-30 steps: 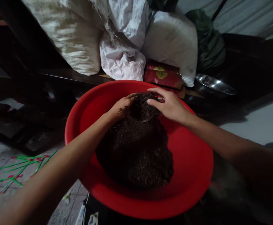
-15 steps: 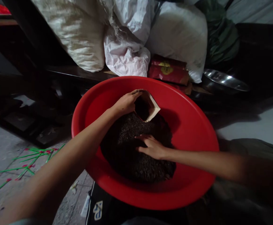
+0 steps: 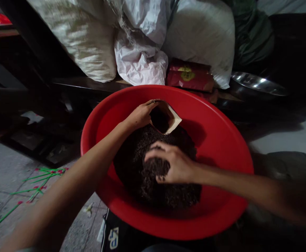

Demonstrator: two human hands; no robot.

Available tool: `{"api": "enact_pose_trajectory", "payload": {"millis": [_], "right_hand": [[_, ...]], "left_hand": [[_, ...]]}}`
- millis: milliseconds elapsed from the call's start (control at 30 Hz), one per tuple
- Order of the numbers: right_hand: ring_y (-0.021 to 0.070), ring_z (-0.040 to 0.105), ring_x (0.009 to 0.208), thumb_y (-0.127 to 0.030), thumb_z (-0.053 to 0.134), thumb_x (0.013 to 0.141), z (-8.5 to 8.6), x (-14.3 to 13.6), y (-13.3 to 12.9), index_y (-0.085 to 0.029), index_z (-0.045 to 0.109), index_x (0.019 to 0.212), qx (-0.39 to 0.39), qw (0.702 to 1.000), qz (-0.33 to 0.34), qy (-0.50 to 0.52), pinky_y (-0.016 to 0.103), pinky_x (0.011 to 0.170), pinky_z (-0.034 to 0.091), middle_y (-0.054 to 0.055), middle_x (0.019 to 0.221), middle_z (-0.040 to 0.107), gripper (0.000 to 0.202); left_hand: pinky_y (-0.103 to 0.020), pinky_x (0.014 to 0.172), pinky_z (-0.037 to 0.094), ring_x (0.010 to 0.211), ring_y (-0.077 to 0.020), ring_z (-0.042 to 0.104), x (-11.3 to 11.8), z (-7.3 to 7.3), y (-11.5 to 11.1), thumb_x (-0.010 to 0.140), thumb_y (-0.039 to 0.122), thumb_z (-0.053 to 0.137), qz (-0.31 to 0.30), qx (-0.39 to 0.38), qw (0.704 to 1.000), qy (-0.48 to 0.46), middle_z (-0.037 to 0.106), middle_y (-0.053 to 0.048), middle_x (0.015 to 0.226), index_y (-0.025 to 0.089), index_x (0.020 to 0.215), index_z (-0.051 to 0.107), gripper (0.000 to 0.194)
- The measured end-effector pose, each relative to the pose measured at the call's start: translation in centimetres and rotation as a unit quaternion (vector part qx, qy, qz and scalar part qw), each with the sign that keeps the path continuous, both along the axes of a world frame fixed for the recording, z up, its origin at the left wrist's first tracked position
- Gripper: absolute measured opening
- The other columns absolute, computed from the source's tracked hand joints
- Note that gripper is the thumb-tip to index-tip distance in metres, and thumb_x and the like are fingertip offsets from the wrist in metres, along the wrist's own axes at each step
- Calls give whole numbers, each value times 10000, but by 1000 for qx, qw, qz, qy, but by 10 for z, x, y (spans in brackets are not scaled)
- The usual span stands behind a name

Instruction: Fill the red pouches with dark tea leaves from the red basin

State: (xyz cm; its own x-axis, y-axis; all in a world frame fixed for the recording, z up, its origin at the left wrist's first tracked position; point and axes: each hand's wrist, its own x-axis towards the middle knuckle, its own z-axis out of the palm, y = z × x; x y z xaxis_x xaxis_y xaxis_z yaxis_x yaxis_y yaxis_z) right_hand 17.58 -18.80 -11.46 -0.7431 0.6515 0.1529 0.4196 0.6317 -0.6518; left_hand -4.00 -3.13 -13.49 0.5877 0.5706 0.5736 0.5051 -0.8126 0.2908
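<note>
A wide red basin (image 3: 221, 154) holds a heap of dark, shredded, dried leaf-like material (image 3: 131, 175). My left hand (image 3: 142, 114) grips the rim of a paper bag (image 3: 175, 122), whose open mouth faces me over the far side of the heap. The bag's inside is pale near the rim and dark deeper down. Just below the bag, my right hand (image 3: 175, 162) curls around a clump of the dark leaf material, and some bits hang or fall from its fingers. The clump is slightly blurred.
White woven sacks (image 3: 200, 38) and red printed packets (image 3: 191, 75) sit behind the basin. A metal bowl (image 3: 258, 84) lies at right. Green sticks with red tips (image 3: 41, 182) are scattered on the floor at left. Black cloth with a logo (image 3: 113, 238) shows below the basin.
My right hand has gone from fingers resting spread in the heap to curling around a lifted clump of the leaf material. My left hand keeps holding the bag in nearly the same place.
</note>
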Motion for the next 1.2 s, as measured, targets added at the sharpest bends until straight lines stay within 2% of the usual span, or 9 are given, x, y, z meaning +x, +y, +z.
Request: {"api": "enact_pose_trajectory", "payload": {"millis": [167, 333, 433, 567, 700, 833, 933, 1033, 1200], "right_hand": [[318, 634, 1306, -170, 791, 771, 31, 2, 79, -266, 712, 1309, 196, 972, -133, -7, 536, 1155, 523, 92, 1395, 638, 552], [309, 624, 1291, -147, 632, 911, 22, 1, 51, -250, 758, 1171, 329, 940, -69, 50, 550, 1137, 526, 85, 1275, 717, 307], [310, 629, 1267, -325, 648, 975, -12, -19, 21, -222, 772, 1192, 234, 971, 56, 2, 512, 1088, 556, 100, 1213, 739, 270], [410, 463, 1499, -684, 663, 960, -50, -53, 11, -301, 600, 1537, -40, 984, 36, -169, 615, 1180, 459, 164, 1616, 508, 695], [504, 367, 1553, -815, 758, 800, -49, -53, 5, -424, 612, 1514, -142, 967, 72, -200, 694, 1177, 417, 121, 1706, 401, 827], [392, 541, 1462, -547, 908, 776, -28, -30, -21, -298, 659, 1483, -164, 969, 72, -169, 494, 1162, 495, 147, 1457, 655, 789], [298, 707, 1209, -415, 928, 766, -13, -19, -32, -293, 745, 1351, -108, 980, 106, -130, 384, 1020, 574, 94, 1261, 719, 625], [234, 717, 1066, -365, 872, 822, 5, -16, -7, -305, 775, 1253, 29, 990, 120, -64, 356, 933, 591, 76, 1293, 657, 446], [331, 599, 1247, -237, 763, 895, 26, -14, 82, -220, 677, 1372, 242, 958, -114, -107, 491, 1000, 571, 136, 1406, 586, 486]], "left_hand": [[-465, 1227, 480, 1446, -283, 590, -3, -3, 7, 812, 38, 565, -47, 15, 998, -46, 636, -178, 1517, 141, 1462, 587, 658], [-436, 1223, 479, 1433, -275, 602, 0, -4, 8, 814, 30, 518, -33, -1, 998, -58, 646, -190, 1502, 112, 1436, 605, 633], [-437, 1254, 445, 1477, -281, 560, 2, -3, 7, 748, -3, 501, -23, -18, 999, -36, 599, -190, 1559, 95, 1482, 576, 744], [-457, 1281, 413, 1506, -300, 524, -6, 1, 3, 685, 9, 508, -12, -21, 1000, 0, 579, -160, 1588, 93, 1517, 555, 838], [-463, 1286, 410, 1519, -293, 509, -14, 6, 5, 667, 20, 522, 4, -4, 999, 35, 548, -141, 1621, 108, 1566, 507, 904], [-447, 1280, 424, 1507, -284, 523, -12, 8, 5, 673, 13, 524, 14, -2, 999, 30, 564, -139, 1607, 109, 1559, 513, 891], [-442, 1278, 428, 1499, -295, 533, -8, 9, 3, 654, 6, 517, 15, -2, 999, 28, 574, -161, 1591, 78, 1544, 521, 894], [-431, 1282, 424, 1514, -287, 518, -8, 9, 2, 693, 10, 515, 3, -3, 999, 32, 553, -163, 1610, 89, 1545, 524, 855], [-442, 1292, 417, 1531, -277, 499, -14, 12, 1, 843, 105, 597, -57, -1, 998, 36, 520, -157, 1641, 142, 1576, 497, 741]]}}
